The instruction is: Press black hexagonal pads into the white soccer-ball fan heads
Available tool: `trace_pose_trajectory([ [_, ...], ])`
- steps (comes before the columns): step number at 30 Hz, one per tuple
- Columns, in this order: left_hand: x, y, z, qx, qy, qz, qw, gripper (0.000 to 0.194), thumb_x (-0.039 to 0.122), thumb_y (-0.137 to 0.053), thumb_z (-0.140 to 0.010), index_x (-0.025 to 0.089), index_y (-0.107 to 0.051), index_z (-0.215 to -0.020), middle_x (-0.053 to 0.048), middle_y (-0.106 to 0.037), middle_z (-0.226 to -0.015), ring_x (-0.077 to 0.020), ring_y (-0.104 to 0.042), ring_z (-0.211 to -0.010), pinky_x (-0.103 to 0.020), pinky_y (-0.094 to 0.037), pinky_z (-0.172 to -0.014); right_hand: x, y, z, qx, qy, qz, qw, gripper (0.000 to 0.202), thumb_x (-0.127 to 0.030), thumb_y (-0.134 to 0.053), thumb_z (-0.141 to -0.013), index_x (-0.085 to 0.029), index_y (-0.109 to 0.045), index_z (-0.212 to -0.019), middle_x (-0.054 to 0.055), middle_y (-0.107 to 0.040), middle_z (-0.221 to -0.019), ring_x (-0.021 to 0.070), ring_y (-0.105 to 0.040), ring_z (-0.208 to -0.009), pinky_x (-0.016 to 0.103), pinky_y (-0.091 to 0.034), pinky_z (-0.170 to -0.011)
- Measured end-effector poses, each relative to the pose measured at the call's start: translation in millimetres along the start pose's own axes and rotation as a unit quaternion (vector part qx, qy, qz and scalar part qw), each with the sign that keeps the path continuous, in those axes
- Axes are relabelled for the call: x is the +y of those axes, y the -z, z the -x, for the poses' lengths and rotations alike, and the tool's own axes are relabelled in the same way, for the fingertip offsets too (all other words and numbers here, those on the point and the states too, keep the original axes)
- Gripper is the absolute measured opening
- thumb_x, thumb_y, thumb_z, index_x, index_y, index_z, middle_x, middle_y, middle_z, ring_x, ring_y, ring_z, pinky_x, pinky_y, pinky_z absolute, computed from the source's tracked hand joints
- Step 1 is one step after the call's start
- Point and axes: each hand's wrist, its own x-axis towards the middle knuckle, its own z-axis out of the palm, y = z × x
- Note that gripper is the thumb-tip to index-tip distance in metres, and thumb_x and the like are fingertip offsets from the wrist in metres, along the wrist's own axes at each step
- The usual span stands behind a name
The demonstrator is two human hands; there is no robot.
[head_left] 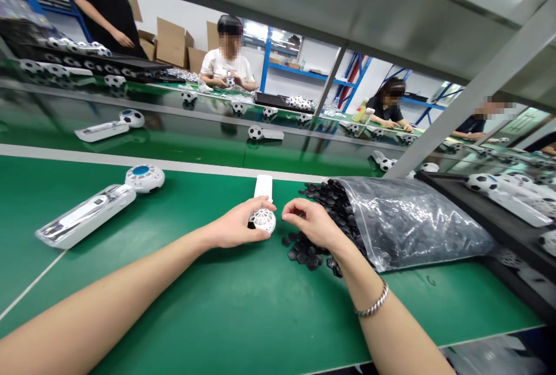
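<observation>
My left hand (238, 224) is closed around the round head of a white handheld fan (263, 221), whose openwork grille faces up. The fan's pale handle (263, 185) points away from me on the green bench. Just right of the grille, my right hand (308, 220) is in a pinch, apart from the fan. Whatever lies between its fingertips is too small to make out. Under and beside that hand spreads a heap of small black polygonal pieces (306, 253), spilling from a clear plastic bag (417, 224).
Another white fan (87, 213) with a blue disc lies at left. Beyond a pale strip runs a belt (195, 143) carrying football-patterned fans (256, 132). A black tray (460, 190) of fans stands at right. A slanted metal post (469, 97) rises there. Several co-workers sit or stand across the line.
</observation>
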Motion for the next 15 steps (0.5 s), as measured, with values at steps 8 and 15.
trace_pose_trajectory([
  [8, 3.6, 0.8, 2.4, -0.001, -0.021, -0.008, 1.0, 0.047, 0.028, -0.059, -0.069, 0.022, -0.046, -0.114, -0.005, -0.045, -0.125, -0.0234, -0.037, -0.12, -0.036, -0.03, -0.1, -9.7, -5.7, 4.6, -0.034, 0.037, -0.072, 0.996, 0.008, -0.019, -0.054, -0.076, -0.02, -0.06, -0.082, 0.0, -0.058, -0.079, 0.0115, -0.055, -0.07, 0.026, -0.046, -0.068],
  [15, 6.6, -1.9, 1.2, 0.011, -0.031, -0.003, 0.999, 0.052, 0.032, -0.062, -0.068, 0.022, -0.045, -0.116, -0.005, -0.045, -0.124, -0.0234, -0.04, -0.116, -0.035, -0.032, -0.098, -20.0, -9.6, 7.2, -0.023, 0.129, 0.028, 0.991, 0.015, -0.015, -0.05, -0.081, -0.022, -0.063, -0.084, 0.002, -0.057, -0.085, 0.0132, -0.054, -0.083, 0.027, -0.043, -0.078],
])
